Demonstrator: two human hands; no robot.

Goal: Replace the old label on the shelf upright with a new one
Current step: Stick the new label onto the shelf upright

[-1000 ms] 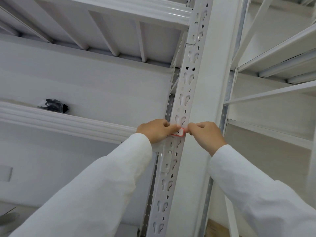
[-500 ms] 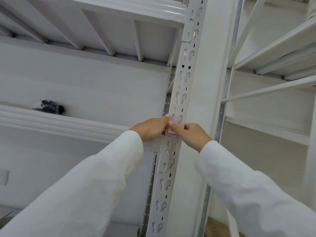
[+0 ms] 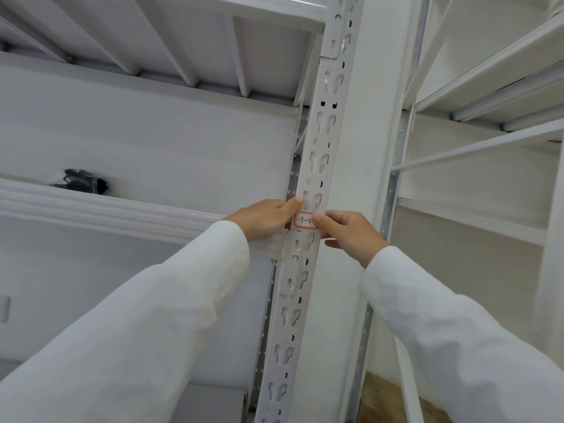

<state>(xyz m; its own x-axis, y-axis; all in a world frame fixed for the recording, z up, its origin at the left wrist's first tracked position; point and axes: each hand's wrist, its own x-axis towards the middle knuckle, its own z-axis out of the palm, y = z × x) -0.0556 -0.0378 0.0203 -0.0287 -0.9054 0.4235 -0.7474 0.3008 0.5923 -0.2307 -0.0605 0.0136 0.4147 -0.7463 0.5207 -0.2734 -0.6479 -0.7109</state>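
Single head-worn camera, wide-angle, tilted upward along the white perforated steel shelf upright (image 3: 314,166), close range. Underside of the white ribbed shelf deck (image 3: 195,41) at 11 o'clock.

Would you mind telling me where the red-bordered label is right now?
In the head view, the red-bordered label sits on the perforated shelf upright near centre frame, between the left hand and the right hand, whose fingertips touch its edges.
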